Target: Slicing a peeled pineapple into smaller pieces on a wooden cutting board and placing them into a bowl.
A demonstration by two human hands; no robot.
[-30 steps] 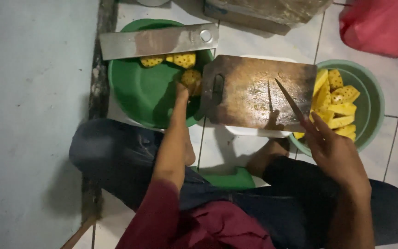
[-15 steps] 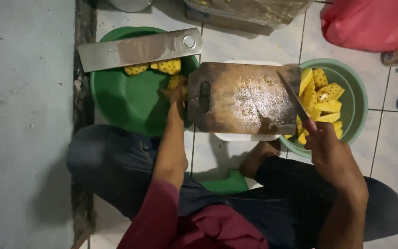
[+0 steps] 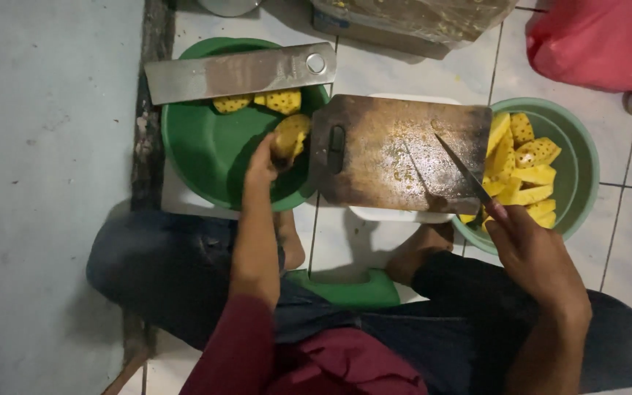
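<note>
My left hand (image 3: 263, 162) grips a peeled yellow pineapple piece (image 3: 291, 135) over the right side of a green basin (image 3: 206, 153). Two more pineapple pieces (image 3: 281, 101) lie at the basin's far edge under a metal bar (image 3: 239, 72). My right hand (image 3: 532, 249) holds a knife (image 3: 462, 170) whose blade slants over the right end of a worn wooden cutting board (image 3: 396, 153). A second green basin (image 3: 576, 161) to the right holds several cut pineapple wedges (image 3: 524, 168).
The board rests on a white support between the basins. A red plastic bag (image 3: 601, 40) lies at the far right, a box (image 3: 411, 18) at the back. My legs and a low green stool (image 3: 349, 289) are below. Grey concrete (image 3: 45, 183) runs along the left.
My left hand has lifted the pineapple piece a little and turned it beside the board. The knife hand stays by the right basin. The view has shifted slightly.
</note>
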